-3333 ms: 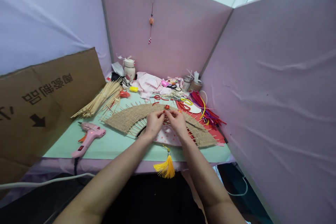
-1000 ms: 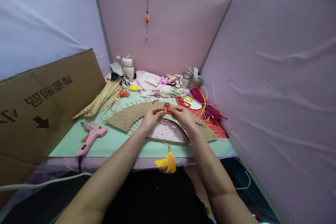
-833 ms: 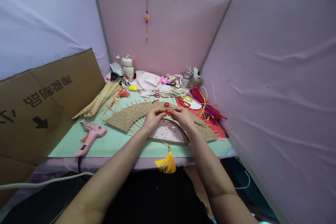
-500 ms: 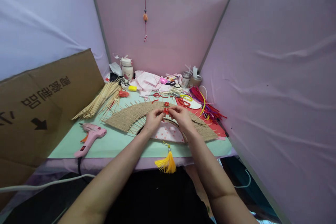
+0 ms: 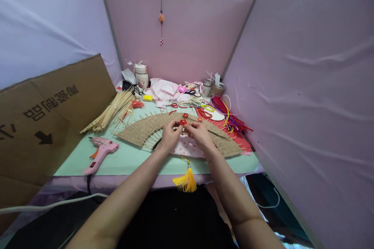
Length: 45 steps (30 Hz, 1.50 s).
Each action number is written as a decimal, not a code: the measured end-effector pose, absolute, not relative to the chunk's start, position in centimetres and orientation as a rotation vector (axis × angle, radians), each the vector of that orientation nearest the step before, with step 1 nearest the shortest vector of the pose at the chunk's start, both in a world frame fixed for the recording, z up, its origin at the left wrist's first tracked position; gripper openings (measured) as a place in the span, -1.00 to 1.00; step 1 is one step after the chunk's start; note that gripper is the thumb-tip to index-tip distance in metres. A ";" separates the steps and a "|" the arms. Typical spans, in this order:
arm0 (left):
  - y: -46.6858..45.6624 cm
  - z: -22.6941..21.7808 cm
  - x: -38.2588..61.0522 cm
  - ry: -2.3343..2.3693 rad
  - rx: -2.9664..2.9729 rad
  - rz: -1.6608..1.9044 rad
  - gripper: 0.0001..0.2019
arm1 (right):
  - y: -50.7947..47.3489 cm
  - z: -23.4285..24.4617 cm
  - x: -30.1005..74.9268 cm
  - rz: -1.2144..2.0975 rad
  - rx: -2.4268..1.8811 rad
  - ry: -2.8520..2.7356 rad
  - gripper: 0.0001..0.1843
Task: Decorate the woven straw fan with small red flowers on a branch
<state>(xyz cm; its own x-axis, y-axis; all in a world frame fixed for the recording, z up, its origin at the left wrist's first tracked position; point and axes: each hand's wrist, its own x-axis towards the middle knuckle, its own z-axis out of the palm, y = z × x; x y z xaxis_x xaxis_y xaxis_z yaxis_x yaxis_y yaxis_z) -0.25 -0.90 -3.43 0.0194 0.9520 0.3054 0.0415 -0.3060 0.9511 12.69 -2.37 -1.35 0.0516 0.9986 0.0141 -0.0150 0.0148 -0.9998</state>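
A fan-shaped woven straw piece (image 5: 140,130) with stick ribs lies on the green table top (image 5: 128,159). My left hand (image 5: 170,136) and my right hand (image 5: 198,134) meet above its middle, fingertips pinched together on a small red ornament (image 5: 183,122). Under my hands lies a white half-round panel with pink dots (image 5: 187,148). A yellow tassel (image 5: 184,182) hangs from it over the table's front edge.
A pink glue gun (image 5: 101,151) lies at the front left, its cord trailing off the table. A bundle of bamboo sticks (image 5: 112,111) and a cardboard sheet (image 5: 43,113) are at the left. Scissors, coloured pipe cleaners (image 5: 230,118), jars and cloth crowd the back.
My hands have stayed together over the woven piece, shifting slightly as they work the red ornament. The view has tilted a little; nothing else on the table moved.
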 end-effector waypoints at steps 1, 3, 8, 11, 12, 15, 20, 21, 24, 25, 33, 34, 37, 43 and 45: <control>-0.9 -3.4 -0.3 1.076 1.510 1.391 -0.86 | -2.3 -1.5 12.7 1.179 -1.204 -1.161 -0.70; -0.8 -3.5 -0.4 1.079 1.572 1.372 -0.87 | -2.3 -1.7 12.9 1.206 -1.189 -1.146 -0.71; -0.8 -3.5 -0.5 1.041 1.635 1.356 -0.90 | -2.4 -1.4 13.3 1.335 -1.155 -1.096 -0.75; -0.9 -3.5 -0.6 1.003 1.656 1.348 -0.89 | -2.6 -1.0 13.4 1.423 -1.146 -1.077 -0.74; -0.9 -3.5 -0.6 0.991 1.669 1.342 -0.89 | -2.7 -0.9 13.4 1.448 -1.146 -1.075 -0.73; -1.0 -3.5 -0.8 0.965 1.689 1.318 -0.86 | -2.8 -0.7 13.5 1.480 -1.151 -1.068 -0.71; -1.3 -3.2 -0.8 0.938 1.762 1.290 -0.83 | -2.9 -1.1 13.5 1.432 -1.174 -1.084 -0.75; -1.4 -3.1 -0.8 0.953 1.773 1.289 -0.83 | -2.8 -1.2 13.5 1.422 -1.182 -1.091 -0.75; -1.4 -2.9 -0.8 1.009 1.773 1.300 -0.84 | -2.6 -1.5 13.6 1.390 -1.210 -1.115 -0.75; -1.5 -2.8 -0.8 1.018 1.788 1.300 -0.84 | -2.6 -1.6 13.6 1.377 -1.221 -1.124 -0.75; -1.6 -2.7 -0.9 0.963 1.938 1.284 -0.82 | -2.9 -1.4 13.7 1.206 -1.302 -1.185 -0.71; -1.5 -2.8 -0.9 0.969 1.921 1.280 -0.82 | -2.9 -1.3 13.7 1.200 -1.305 -1.189 -0.72; -1.2 -3.2 -1.0 0.969 1.716 1.252 -0.84 | -3.0 -1.1 13.9 1.198 -1.304 -1.192 -0.76; -0.5 -4.1 -1.1 0.834 1.446 1.195 -0.77 | -2.8 -0.6 14.2 1.085 -1.306 -1.211 -0.73; -0.4 -4.2 -1.0 0.835 1.468 1.215 -0.77 | -2.9 -0.3 14.1 1.025 -1.326 -1.254 -0.72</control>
<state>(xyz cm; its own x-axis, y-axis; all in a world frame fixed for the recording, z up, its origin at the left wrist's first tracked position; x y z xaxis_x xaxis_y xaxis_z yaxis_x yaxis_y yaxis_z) -1.04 -0.39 -4.22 0.2529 0.9312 0.2625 -0.0882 -0.2479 0.9647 14.06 -2.88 -0.34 0.1024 0.9933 0.0543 0.1442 0.0391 -0.9888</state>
